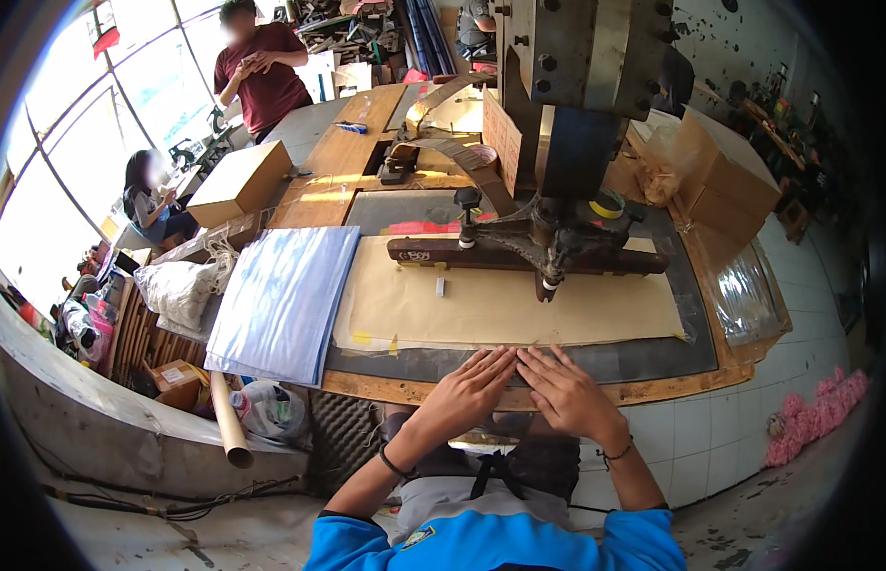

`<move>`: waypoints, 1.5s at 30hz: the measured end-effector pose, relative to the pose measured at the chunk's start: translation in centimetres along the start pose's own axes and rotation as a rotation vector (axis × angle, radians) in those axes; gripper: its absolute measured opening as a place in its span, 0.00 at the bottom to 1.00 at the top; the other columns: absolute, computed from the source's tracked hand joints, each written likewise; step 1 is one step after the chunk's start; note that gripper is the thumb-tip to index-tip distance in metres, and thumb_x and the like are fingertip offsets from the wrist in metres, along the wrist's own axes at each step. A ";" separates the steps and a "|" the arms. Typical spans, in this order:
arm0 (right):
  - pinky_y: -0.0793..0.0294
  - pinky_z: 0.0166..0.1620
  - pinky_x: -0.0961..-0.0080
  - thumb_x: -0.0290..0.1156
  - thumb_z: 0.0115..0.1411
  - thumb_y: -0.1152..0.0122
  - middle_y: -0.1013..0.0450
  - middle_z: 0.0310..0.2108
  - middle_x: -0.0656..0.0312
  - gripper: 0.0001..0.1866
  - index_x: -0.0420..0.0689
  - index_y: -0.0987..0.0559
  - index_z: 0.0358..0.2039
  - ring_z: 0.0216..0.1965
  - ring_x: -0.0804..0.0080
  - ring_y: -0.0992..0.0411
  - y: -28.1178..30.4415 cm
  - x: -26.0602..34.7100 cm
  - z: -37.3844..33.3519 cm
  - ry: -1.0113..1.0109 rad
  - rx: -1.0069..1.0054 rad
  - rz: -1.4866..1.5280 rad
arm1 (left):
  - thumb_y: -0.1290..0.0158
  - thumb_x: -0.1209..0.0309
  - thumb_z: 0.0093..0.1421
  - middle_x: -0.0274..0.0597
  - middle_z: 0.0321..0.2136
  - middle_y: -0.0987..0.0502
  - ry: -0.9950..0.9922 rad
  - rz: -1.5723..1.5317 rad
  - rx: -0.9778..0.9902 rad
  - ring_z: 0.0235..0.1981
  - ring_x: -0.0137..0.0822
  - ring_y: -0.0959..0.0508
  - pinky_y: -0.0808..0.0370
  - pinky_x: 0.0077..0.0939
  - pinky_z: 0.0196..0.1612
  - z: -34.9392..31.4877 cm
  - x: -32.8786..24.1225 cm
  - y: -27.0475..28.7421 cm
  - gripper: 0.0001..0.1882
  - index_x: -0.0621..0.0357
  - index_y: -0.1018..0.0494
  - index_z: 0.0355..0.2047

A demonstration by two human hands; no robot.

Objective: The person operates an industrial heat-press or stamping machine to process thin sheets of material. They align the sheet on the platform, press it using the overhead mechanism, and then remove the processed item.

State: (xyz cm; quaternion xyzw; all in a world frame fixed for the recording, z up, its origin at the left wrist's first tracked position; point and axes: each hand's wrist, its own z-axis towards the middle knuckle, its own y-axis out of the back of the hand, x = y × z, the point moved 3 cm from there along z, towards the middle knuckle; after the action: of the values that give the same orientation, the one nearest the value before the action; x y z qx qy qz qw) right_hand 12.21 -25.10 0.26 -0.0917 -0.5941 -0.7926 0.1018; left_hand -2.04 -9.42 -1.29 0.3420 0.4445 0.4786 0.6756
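Note:
My left hand (pixel 470 388) and my right hand (pixel 569 392) lie flat at the table's near edge. Their fingers stretch out, fingertips almost meeting, and nothing shows in either. Under them is the front strip of a dark grey mat (pixel 614 365). Just beyond my fingertips, a long tan paper sheet (pixel 519 319) is spread on the mat, with bits of yellow tape at its near corners. A dark metal bar (pixel 595 260) of a heavy press machine (pixel 543 228) crosses over the sheet. Below the bar, a small white piece (pixel 440 286) sits on the paper.
A stack of clear bluish plastic sheets (pixel 286 300) overhangs the table's left side. Cardboard boxes stand at left (pixel 241 183) and right (pixel 724 181). A tape roll (pixel 607 205) lies behind the press. Two people (pixel 260 71) are at the far left. Pink material (pixel 814 419) lies on the floor.

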 end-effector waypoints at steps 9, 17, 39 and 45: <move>0.43 0.75 0.52 0.46 0.72 0.44 0.34 0.72 0.57 0.31 0.45 0.30 0.70 0.73 0.59 0.38 0.1 -1.0 -1.5 -0.021 0.046 -0.037 | 0.44 0.65 0.69 0.46 0.69 0.30 0.017 0.053 0.031 0.70 0.42 0.31 0.37 0.43 0.74 -1.3 0.2 1.7 0.27 0.61 0.30 0.66; 0.44 0.76 0.51 0.55 0.72 0.47 0.33 0.71 0.61 0.33 0.47 0.29 0.70 0.73 0.59 0.38 2.2 -2.3 -5.4 -0.181 0.046 -0.060 | 0.44 0.63 0.69 0.43 0.69 0.29 0.153 0.119 0.049 0.70 0.40 0.31 0.37 0.46 0.73 -4.5 1.1 4.0 0.26 0.58 0.28 0.65; 0.35 0.64 0.62 0.42 0.61 0.28 0.28 0.47 0.60 0.17 0.46 0.19 0.45 0.55 0.58 0.31 4.6 -6.3 -1.8 -0.244 0.102 0.132 | 0.37 0.66 0.62 0.43 0.41 0.27 0.292 0.008 -0.065 0.48 0.46 0.26 0.30 0.41 0.56 -1.0 1.6 3.8 0.13 0.56 0.22 0.45; 0.36 0.65 0.62 0.46 0.63 0.30 0.27 0.49 0.59 0.20 0.46 0.21 0.47 0.57 0.58 0.31 4.0 -5.3 -0.5 -0.221 0.133 0.165 | 0.39 0.69 0.62 0.45 0.43 0.27 0.279 0.015 -0.012 0.50 0.48 0.26 0.29 0.42 0.56 -0.6 1.4 3.2 0.14 0.57 0.23 0.47</move>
State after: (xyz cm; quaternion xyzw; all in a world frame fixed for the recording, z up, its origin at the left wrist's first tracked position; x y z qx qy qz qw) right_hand 18.34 -26.39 2.38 -0.2200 -0.6433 -0.7255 0.1063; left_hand -3.47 -7.10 1.00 0.2716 0.5285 0.5294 0.6055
